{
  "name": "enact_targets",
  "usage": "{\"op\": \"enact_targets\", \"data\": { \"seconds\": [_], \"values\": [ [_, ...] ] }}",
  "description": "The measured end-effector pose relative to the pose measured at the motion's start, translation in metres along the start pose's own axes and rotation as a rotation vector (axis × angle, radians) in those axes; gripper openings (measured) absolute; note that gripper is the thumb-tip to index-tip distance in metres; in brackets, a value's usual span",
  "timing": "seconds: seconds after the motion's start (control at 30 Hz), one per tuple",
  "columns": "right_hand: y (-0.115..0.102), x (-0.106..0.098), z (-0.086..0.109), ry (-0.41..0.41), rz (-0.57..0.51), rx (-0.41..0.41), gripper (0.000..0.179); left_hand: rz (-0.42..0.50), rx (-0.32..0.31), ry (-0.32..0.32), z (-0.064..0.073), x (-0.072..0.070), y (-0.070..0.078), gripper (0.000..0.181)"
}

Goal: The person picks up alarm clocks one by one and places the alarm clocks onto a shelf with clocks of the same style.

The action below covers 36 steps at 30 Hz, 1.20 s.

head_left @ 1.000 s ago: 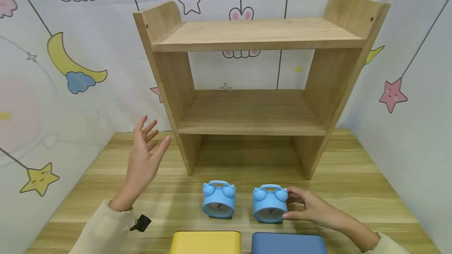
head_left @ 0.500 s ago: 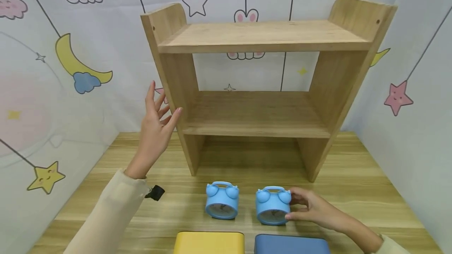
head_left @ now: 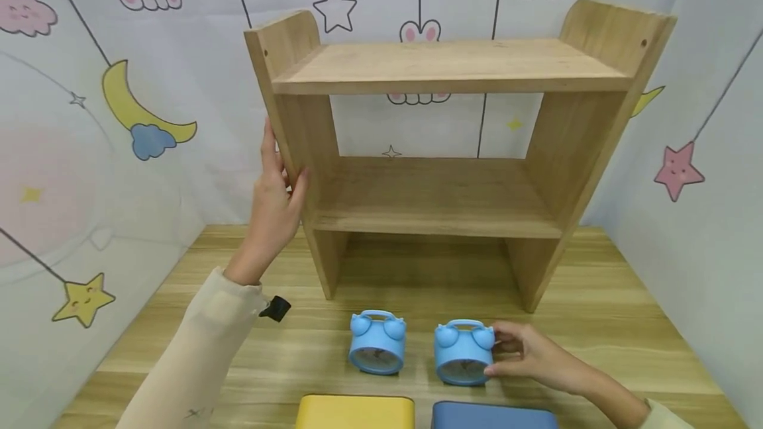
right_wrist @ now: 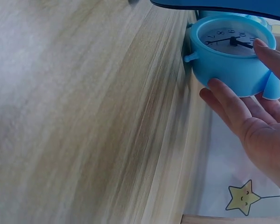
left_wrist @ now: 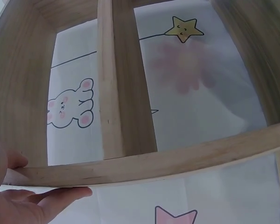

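A small wooden shelf unit (head_left: 450,66) with two boards stands upright on the table. My left hand (head_left: 274,207) grips the edge of its left side panel, thumb on the inner face and fingers along the outside; the left wrist view shows the same hand (left_wrist: 25,205) around the panel edge (left_wrist: 177,161). Low in front of the shelf, a light blue twin-bell alarm clock (head_left: 463,351) stands with my right hand (head_left: 536,359) holding its right side. In the right wrist view, the thumb touches the clock's (right_wrist: 226,70) front rim. A matching alarm clock (head_left: 378,347) stands to its left.
Nearest me, a yellow box (head_left: 356,412) and a blue box (head_left: 493,416) sit side by side, cut off by the frame. A printed cloth (head_left: 208,71) hangs behind and at both sides of the wooden table (head_left: 626,323).
My left hand has risen and moved right from open air to grip the shelf's left panel. The right hand stays at the same clock. The head view has shifted slightly.
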State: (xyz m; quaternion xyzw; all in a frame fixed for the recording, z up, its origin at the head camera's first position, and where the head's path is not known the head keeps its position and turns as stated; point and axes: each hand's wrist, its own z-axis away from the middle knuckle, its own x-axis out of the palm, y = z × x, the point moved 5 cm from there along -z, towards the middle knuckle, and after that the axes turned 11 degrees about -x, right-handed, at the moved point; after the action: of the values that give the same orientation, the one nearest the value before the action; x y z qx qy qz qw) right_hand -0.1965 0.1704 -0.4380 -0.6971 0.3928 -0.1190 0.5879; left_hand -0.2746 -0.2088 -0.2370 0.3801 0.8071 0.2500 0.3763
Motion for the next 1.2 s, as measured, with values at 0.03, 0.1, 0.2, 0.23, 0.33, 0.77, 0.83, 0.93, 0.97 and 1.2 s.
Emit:
{"op": "enact_targets", "data": {
  "seconds": [0.03,0.1,0.2,0.23,0.33,0.77,0.83,0.93,0.97,1.2],
  "values": [
    [0.0,0.0,0.0,0.002,0.004,-0.001,0.038,-0.009,0.009,0.003,-0.001,0.0,0.001,0.082],
    [0.001,-0.001,0.0,0.006,-0.001,-0.001,0.037,-0.032,0.024,0.006,-0.002,-0.001,0.003,0.081],
    [0.001,-0.002,-0.001,0.005,-0.007,-0.022,0.037,-0.045,0.036,0.001,-0.002,-0.002,0.003,0.08],
    [0.002,-0.003,0.0,0.004,-0.006,-0.028,0.036,-0.044,0.034,-0.001,-0.002,-0.001,0.003,0.08],
    [0.002,-0.003,0.0,0.0,-0.008,-0.048,0.036,-0.043,0.04,-0.005,-0.001,-0.001,0.002,0.08],
    [0.0,-0.007,-0.001,0.004,0.025,-0.06,0.036,-0.037,0.032,-0.016,-0.001,-0.001,0.003,0.082],
    [-0.003,-0.008,-0.002,0.007,0.035,-0.056,0.037,-0.038,0.03,-0.015,0.0,-0.002,0.003,0.082],
    [-0.008,-0.011,-0.004,0.006,0.048,-0.047,0.038,-0.039,0.026,-0.015,0.0,-0.002,0.003,0.083],
    [-0.009,-0.011,-0.005,0.007,0.051,-0.043,0.038,-0.04,0.024,-0.015,0.0,-0.002,0.003,0.083],
    [-0.024,-0.018,-0.013,0.013,0.045,-0.042,0.034,-0.044,0.016,-0.024,-0.001,-0.001,0.002,0.083]
  ]
}}
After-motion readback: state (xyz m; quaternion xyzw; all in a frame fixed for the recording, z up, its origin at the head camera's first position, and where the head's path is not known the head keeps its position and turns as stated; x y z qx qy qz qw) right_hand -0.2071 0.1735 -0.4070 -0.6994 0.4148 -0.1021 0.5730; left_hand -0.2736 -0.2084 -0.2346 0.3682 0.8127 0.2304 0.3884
